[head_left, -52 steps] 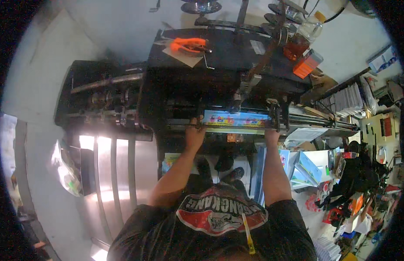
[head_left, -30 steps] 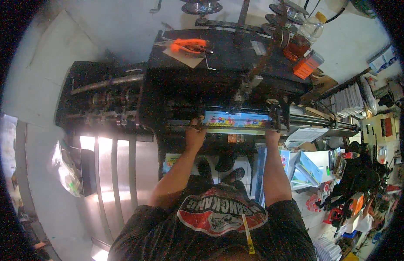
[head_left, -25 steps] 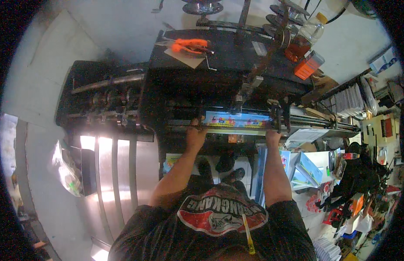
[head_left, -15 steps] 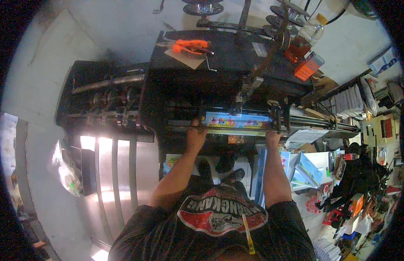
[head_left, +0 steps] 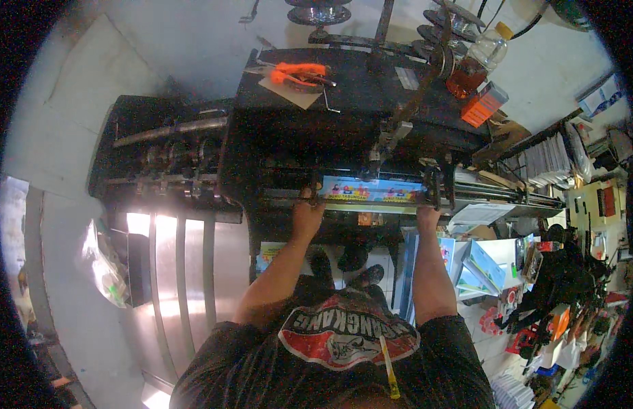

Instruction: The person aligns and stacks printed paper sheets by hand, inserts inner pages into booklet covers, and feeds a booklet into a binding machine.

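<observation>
A printed booklet sheet (head_left: 372,189), light blue with small colourful figures and a pale yellow strip along its near edge, lies across the bed of a large black machine (head_left: 289,123). My left hand (head_left: 307,210) grips it at the left end. Its right end is in my right hand (head_left: 428,215), by a dark upright bracket (head_left: 434,183). Fingertips of both hands are partly lost in shadow. Above the sheet hangs a metal machine head (head_left: 390,140).
Orange-handled pliers (head_left: 297,73) lie on the machine top, near a bottle of reddish liquid (head_left: 474,65) and an orange box (head_left: 485,104). Wire spools (head_left: 318,13) sit at the back. Blue printed stacks (head_left: 481,267) stand to the right, a slatted metal surface (head_left: 170,286) to the left.
</observation>
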Available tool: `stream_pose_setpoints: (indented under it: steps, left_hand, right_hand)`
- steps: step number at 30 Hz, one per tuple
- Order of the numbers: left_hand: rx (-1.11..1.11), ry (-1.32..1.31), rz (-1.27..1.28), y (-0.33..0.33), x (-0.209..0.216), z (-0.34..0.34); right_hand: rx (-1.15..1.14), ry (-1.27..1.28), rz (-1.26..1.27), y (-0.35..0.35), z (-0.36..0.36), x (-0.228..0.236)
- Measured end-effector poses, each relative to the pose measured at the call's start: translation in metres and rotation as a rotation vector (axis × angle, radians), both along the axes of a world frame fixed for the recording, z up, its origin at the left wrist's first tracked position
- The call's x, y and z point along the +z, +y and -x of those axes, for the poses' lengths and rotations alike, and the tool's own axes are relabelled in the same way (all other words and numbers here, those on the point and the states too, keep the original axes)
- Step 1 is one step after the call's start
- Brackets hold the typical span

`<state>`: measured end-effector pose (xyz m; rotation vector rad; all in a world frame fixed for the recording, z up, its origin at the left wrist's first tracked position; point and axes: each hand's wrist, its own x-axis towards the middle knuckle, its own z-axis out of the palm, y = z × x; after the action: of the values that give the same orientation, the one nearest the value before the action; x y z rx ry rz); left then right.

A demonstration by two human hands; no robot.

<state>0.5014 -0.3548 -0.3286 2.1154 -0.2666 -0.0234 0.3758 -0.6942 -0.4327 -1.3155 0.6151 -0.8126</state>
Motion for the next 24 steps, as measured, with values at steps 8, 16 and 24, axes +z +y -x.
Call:
stream_pose_setpoints:
  steps: [8,16,24]
  left_hand:
    - [-0.008,0.065,-0.016,-0.011,0.013,0.002]
    - [0.025,0.147,0.092,-0.007,0.027,0.006]
    - [-0.011,0.11,0.093,-0.008,0.018,0.003]
  right_hand:
    - [-0.025,0.382,0.35,-0.05,0.021,-0.061]
    - [-0.002,0.326,0.322,-0.01,0.004,-0.004]
    - [-0.007,0.064,0.079,-0.016,0.004,-0.014]
